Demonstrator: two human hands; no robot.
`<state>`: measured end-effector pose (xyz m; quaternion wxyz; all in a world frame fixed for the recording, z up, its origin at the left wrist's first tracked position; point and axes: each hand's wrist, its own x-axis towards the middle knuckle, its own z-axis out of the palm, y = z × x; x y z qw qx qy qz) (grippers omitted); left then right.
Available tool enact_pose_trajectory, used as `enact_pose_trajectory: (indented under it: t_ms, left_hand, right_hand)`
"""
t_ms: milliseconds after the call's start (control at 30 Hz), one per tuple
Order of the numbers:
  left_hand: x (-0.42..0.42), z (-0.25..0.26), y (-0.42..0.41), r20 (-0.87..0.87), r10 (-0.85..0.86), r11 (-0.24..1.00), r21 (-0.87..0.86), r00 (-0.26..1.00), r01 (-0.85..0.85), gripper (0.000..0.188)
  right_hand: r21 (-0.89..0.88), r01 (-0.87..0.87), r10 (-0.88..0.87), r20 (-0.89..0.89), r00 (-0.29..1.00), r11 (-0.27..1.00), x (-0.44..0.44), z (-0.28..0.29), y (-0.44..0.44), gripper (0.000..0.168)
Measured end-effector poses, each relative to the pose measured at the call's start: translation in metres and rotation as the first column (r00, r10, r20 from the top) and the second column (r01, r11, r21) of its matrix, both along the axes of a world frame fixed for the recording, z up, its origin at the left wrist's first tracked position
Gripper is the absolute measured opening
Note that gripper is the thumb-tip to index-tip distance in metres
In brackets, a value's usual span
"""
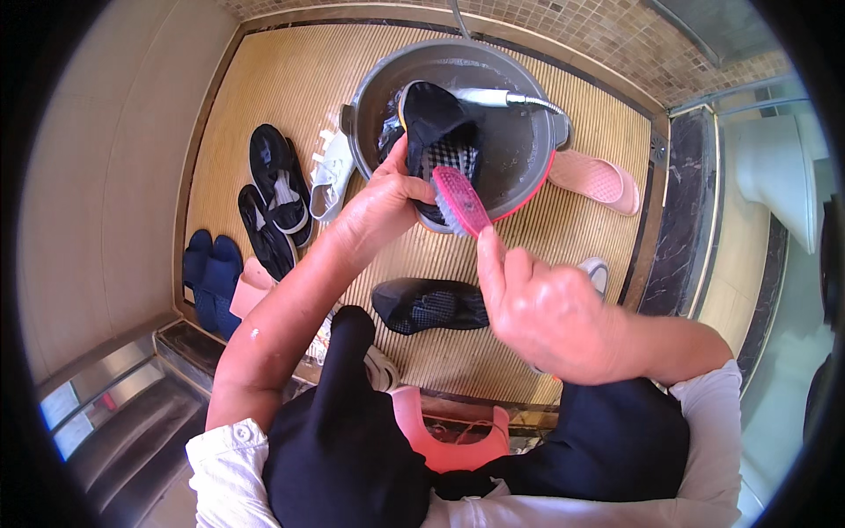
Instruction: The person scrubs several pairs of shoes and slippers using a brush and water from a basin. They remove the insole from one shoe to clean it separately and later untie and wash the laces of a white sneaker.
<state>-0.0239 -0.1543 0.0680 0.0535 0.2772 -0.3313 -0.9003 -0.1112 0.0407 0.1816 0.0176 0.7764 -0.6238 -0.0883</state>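
My left hand (396, 188) grips a black slip-on shoe (432, 109) by its heel end, toe pointing away from me, over a grey round basin (455, 49). A checked lining shows inside the shoe. In my right hand (541, 307) is a pink scrubbing brush (465, 201), its pale bristles against or close to the shoe's heel. The basin holds water with some suds. A white shower head (485, 98) on a metal hose lies across the basin's right rim. Another black shoe (426, 305) with checked lining rests on the floor below my hands.
Black shoes (274, 191), a white shoe (333, 175), blue slippers (212, 277) and a pink slipper (254, 287) lie on the ribbed floor at left. A pink shoe (597, 181) is right of the basin. A red plastic stool (455, 455) shows between my knees. A toilet (776, 171) stands beyond the dark sill.
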Motion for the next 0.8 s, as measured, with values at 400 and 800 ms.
enact_pose_trajectory:
  t_ms: [400, 800]
  left_hand:
    - [0.003, -0.003, 0.011, -0.058, -0.085, 0.993, 0.071, 0.995, 0.089, 0.081]
    - [0.005, 0.004, 0.025, -0.065, -0.164, 0.981, 0.094, 0.984, 0.170, 0.083]
  right_hand:
    - [-0.090, 0.077, -0.058, 0.203, 0.977, 0.993, -0.048, -0.061, -0.052, 0.037]
    - [-0.088, 0.088, -0.077, 0.121, 0.990, 0.992, -0.052, -0.094, -0.051, 0.040]
